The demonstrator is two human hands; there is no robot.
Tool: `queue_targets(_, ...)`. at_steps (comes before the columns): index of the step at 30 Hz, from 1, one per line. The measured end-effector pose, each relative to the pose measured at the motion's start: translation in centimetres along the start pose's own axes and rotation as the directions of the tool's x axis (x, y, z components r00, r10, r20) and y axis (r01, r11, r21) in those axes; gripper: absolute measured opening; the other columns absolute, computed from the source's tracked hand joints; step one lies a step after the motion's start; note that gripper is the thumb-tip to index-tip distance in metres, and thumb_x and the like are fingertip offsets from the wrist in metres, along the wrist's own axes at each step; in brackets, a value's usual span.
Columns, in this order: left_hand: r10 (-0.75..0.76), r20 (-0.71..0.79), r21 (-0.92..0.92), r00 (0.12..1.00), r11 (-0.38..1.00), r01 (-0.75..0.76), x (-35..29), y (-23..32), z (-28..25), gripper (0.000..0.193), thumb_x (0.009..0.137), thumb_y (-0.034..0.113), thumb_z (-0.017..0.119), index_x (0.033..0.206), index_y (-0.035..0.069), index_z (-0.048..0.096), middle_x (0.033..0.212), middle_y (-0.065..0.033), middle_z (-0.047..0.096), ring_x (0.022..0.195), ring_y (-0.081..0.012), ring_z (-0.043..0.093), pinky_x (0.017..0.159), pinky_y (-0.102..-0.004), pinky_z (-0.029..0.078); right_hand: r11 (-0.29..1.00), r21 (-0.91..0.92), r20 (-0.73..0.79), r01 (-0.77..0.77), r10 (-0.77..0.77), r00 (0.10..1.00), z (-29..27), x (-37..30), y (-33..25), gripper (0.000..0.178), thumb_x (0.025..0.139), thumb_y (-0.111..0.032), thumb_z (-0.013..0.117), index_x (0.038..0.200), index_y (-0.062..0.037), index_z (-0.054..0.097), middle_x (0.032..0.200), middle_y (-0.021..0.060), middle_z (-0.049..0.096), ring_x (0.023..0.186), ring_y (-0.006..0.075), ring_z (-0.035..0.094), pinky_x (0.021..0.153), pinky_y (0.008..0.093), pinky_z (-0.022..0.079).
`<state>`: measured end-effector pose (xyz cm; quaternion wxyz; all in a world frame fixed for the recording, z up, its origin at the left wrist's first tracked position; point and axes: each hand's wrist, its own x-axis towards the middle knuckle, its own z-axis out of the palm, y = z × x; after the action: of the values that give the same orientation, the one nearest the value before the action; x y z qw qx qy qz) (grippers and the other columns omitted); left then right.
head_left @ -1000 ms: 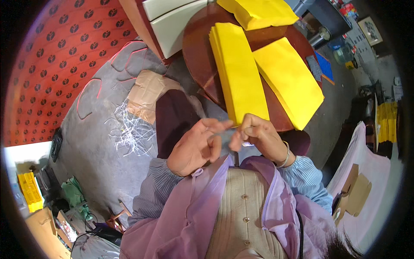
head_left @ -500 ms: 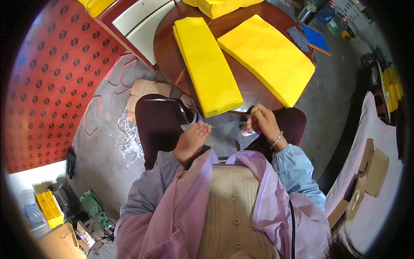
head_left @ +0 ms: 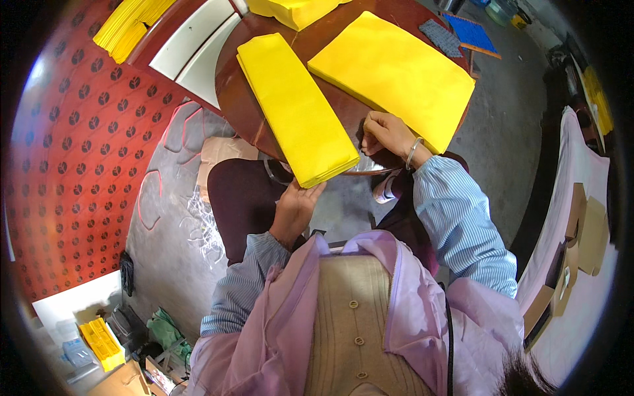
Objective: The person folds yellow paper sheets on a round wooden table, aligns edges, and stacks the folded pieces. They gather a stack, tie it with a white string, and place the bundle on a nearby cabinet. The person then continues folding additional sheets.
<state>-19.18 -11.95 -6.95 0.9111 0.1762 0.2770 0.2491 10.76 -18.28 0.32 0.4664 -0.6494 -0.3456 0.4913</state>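
Observation:
A long stack of folded yellow sheets (head_left: 297,109), perhaps cloth or soft bags, lies on the round brown table (head_left: 231,86), its near end jutting past the edge. My left hand (head_left: 295,210) is under that near end, palm up with fingers stretched; the stack hides some fingertips. Over the table's near edge, between this stack and a wider yellow stack (head_left: 396,72), is my right hand (head_left: 388,135). Its fingers are curled in, and whatever they may hold is hidden. A bracelet circles the right wrist.
At the table's far side sits another yellow pile (head_left: 297,12). A grey textured pad (head_left: 440,37) and a blue panel (head_left: 472,34) lie at the right. White strips (head_left: 203,228) and a brown paper piece (head_left: 224,158) litter the floor. Open cardboard boxes (head_left: 578,241) stand far right.
My left hand has gone from open air to beneath the long stack's near end. My right hand has moved forward and left over the table edge. The whole view has shifted slightly.

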Motion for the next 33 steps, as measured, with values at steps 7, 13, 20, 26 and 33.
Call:
queue_targets(7, 0.020, 0.140, 0.630, 0.990, 0.770, -0.104, -1.1, 1.4, 1.1, 0.052, 0.116, 0.033, 0.036, 0.154, -0.001, 0.035, 0.160, -0.0200, 0.042, 0.148, -0.0343, 0.042, 0.129, -0.0461, 0.029, 0.967, -0.251, -0.021, 0.036, -0.043, 0.999, -0.8, -1.4, -0.1, 0.031, 0.105, -0.024, 0.053, 0.088, 0.0008, 0.059, 0.072, 0.0103, 0.070, 0.061, 0.0183, 0.071, 0.058, 0.0301, 0.059)
queue_targets(13, -0.093, -0.020, -0.062, 0.995, 0.994, 0.092, -1.7, 2.8, 4.6, 0.051, 0.115, 0.034, 0.039, 0.154, 0.002, 0.033, 0.159, -0.0188, 0.043, 0.147, -0.0343, 0.045, 0.126, -0.0441, 0.035, 0.971, -0.233, -0.047, 0.060, -0.073, 0.996, -0.5, -2.5, 0.3, 0.029, 0.105, -0.023, 0.052, 0.088, 0.0007, 0.059, 0.068, 0.0099, 0.068, 0.060, 0.0179, 0.069, 0.056, 0.0316, 0.057)
queue_targets(20, 0.063, -0.067, 0.182, 0.996, 0.982, -0.050, -1.8, 2.2, 6.2, 0.055, 0.111, 0.037, 0.050, 0.153, 0.003, 0.039, 0.157, -0.0164, 0.047, 0.146, -0.0310, 0.047, 0.124, -0.0478, 0.035, 0.946, -0.310, -0.059, 0.092, -0.116, 0.992, -0.3, -2.6, 0.1, 0.030, 0.104, -0.023, 0.054, 0.088, 0.0018, 0.059, 0.069, 0.0131, 0.070, 0.061, 0.0198, 0.070, 0.060, 0.0331, 0.056)
queue_targets(26, 0.177, -0.001, 0.498, 0.984, 0.853, -0.153, -0.5, 1.7, 3.8, 0.032, 0.103, 0.002, 0.062, 0.133, -0.008, 0.055, 0.134, -0.0205, 0.056, 0.125, -0.0301, 0.062, 0.102, -0.0384, 0.058, 0.935, -0.324, -0.049, 0.141, -0.166, 0.985, -0.4, -2.2, 0.6, 0.031, 0.104, -0.023, 0.053, 0.089, 0.0022, 0.061, 0.071, 0.0138, 0.071, 0.062, 0.0213, 0.071, 0.062, 0.0340, 0.057)
queue_targets(33, 0.092, 0.092, 0.606, 0.992, 0.785, -0.129, -0.9, 2.7, 3.5, 0.040, 0.107, 0.020, 0.055, 0.142, -0.001, 0.051, 0.146, -0.0135, 0.058, 0.136, -0.0268, 0.055, 0.117, -0.0438, 0.042, 0.975, -0.218, 0.009, 0.045, -0.044, 0.999, -1.1, -2.0, 0.6, 0.032, 0.105, -0.023, 0.053, 0.087, 0.0019, 0.061, 0.073, 0.0130, 0.073, 0.063, 0.0204, 0.073, 0.059, 0.0330, 0.060)
